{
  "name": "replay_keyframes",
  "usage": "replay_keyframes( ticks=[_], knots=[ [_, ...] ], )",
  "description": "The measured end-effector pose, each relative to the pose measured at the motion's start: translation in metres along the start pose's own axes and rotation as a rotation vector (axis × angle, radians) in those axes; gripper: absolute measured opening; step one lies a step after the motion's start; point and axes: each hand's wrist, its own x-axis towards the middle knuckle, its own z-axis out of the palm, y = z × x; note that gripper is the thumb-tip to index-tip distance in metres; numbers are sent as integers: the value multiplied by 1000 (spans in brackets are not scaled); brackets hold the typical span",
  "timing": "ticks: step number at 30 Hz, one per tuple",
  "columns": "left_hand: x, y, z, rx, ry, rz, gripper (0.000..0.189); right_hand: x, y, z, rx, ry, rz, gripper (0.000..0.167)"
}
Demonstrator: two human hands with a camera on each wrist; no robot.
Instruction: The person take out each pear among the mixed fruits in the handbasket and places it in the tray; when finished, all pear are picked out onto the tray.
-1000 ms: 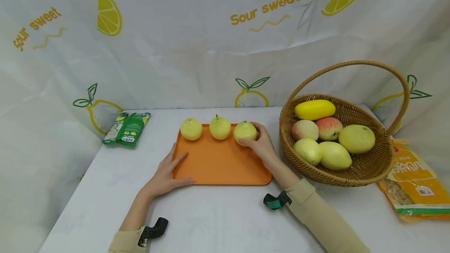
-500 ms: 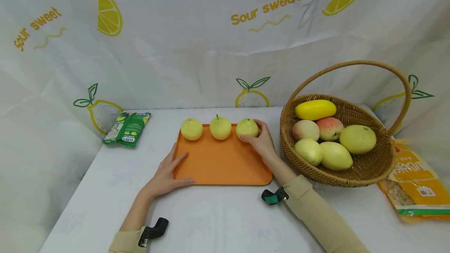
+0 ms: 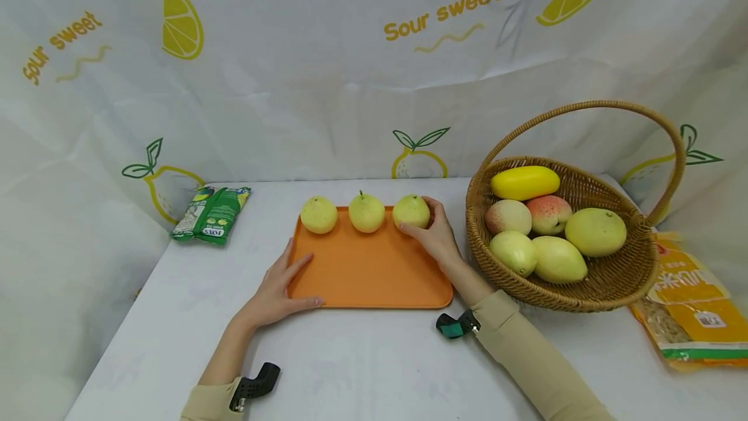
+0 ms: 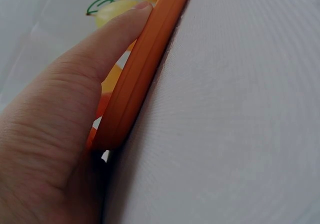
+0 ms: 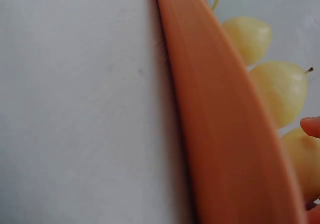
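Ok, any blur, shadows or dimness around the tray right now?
Head view: fairly evenly lit, orange tray and three pale fruits clear. Left wrist: dimmer, faint ripple pattern across the white tabletop. Right wrist: tray's near side soft, shadow running beside it.

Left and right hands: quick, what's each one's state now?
Left hand: open, fingers spread at the orange tray's left end.
Right hand: holding the rightmost yellow-green fruit in the row.

Orange rect. tray (image 3: 368,275) there, lying flat; 3 roundish yel-grn pears (image 3: 366,214) in a row along its far edge, mid one stem-up.
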Motion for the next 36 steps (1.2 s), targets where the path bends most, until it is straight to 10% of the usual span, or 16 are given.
replay_keyframes(
  ticks=[36],
  knots=[
    [0, 1, -1, 10, -5, 3, 93, -16, -6, -4, -157, 63, -217, 72]
  ],
)
